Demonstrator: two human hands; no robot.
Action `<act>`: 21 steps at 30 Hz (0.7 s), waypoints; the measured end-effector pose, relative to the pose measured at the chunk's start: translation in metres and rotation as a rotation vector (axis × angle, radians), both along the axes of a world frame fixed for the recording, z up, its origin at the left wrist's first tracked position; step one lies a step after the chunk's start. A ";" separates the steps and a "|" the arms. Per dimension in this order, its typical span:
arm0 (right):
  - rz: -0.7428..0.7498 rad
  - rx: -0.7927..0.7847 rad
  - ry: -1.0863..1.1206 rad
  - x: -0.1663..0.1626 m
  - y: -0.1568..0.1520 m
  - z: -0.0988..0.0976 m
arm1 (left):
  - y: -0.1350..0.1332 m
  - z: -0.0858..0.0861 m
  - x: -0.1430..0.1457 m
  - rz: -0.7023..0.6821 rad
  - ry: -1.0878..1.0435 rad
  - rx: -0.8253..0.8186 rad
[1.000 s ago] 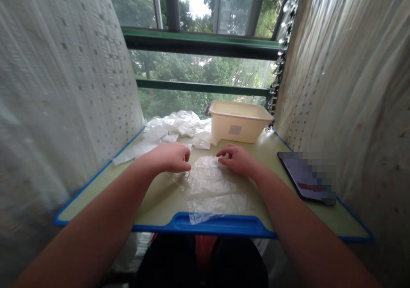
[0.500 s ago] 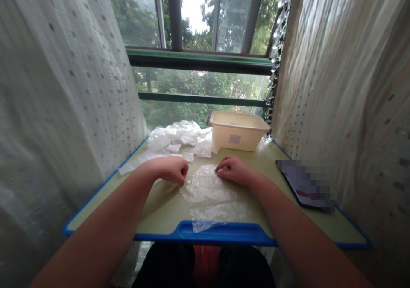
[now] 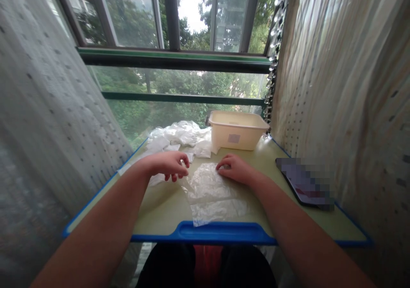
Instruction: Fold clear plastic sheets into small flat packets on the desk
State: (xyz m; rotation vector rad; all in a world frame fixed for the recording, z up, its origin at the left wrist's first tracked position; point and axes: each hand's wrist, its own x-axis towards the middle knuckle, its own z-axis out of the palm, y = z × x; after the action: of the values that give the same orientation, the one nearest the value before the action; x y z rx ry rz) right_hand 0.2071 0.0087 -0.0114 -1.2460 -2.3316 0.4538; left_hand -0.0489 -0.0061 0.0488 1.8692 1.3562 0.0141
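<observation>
A clear, crinkled plastic bag (image 3: 214, 194) lies spread flat on the table in front of me, its near end by the blue front tray. My right hand (image 3: 235, 169) rests at its upper right corner, thumb and forefinger curled together on the film. To the left of the bag, my left hand (image 3: 171, 165) hovers just above the table with fingers apart and nothing in them. Behind that hand sits a heap of white and clear plastic bags (image 3: 184, 132), some folded into small flat packets.
A cream plastic bin (image 3: 238, 132) with a label stands at the back of the table. A phone (image 3: 304, 183) lies at the right edge. The table (image 3: 153, 219) has a raised blue rim, with curtains (image 3: 60, 100) on both sides and a window behind.
My left hand has let go of the bag's left edge, opened its fingers and lifted slightly. The right hand stays at the corner. The left curtain has swung outward, baring more window.
</observation>
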 end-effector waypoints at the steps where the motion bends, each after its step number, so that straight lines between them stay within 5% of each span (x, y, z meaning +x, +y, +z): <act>1: -0.002 0.000 -0.001 0.000 0.000 0.000 | 0.000 0.001 0.000 0.012 -0.035 -0.018; 14: 0.005 -0.014 -0.034 -0.001 -0.005 0.005 | -0.002 0.005 0.006 -0.008 -0.219 -0.180; 21: 0.017 -0.028 -0.035 -0.001 -0.007 0.009 | 0.006 -0.009 0.010 -0.042 -0.007 0.035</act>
State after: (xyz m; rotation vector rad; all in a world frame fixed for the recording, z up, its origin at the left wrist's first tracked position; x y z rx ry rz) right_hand 0.2064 0.0021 -0.0023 -1.2578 -2.3745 0.4758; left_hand -0.0389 -0.0006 0.0402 1.9245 1.3197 0.0226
